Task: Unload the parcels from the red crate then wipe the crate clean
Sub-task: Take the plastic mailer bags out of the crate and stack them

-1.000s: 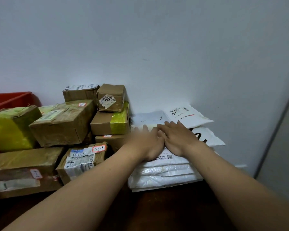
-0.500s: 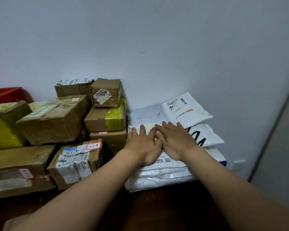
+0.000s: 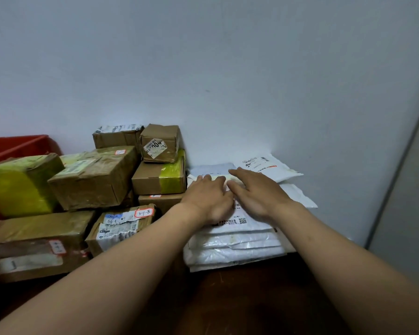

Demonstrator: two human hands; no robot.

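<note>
Judging by how things lie, the unloading is well under way but not shown finished. Both hands lie flat, side by side, on a stack of white mailer bags (image 3: 232, 247) just off the centre toward four o'clock. The left hand (image 3: 209, 194) and the right hand (image 3: 254, 192) have their fingers straight and slightly spread, pressing on the top bag and gripping nothing. From the hands toward nine o'clock, cardboard boxes (image 3: 94, 177) stand piled two and three high against the wall (image 3: 228, 68), on the dark wooden table (image 3: 240, 298).

The red crate (image 3: 17, 145) sits at the far nine o'clock edge, with only its rim and a strip of its side in view. A yellow-taped parcel (image 3: 17, 184) stands right against it, with red showing above it and at its lower left. I cannot tell whether that one is inside the crate or just in front of it, and the crate's inside is hidden. So some parcels may be left to take out, and the wiping looks not yet begun: nothing to wipe with is in view.

The crate itself is bright red plastic with a thick rim; whether it is dirty cannot be seen from here
</note>
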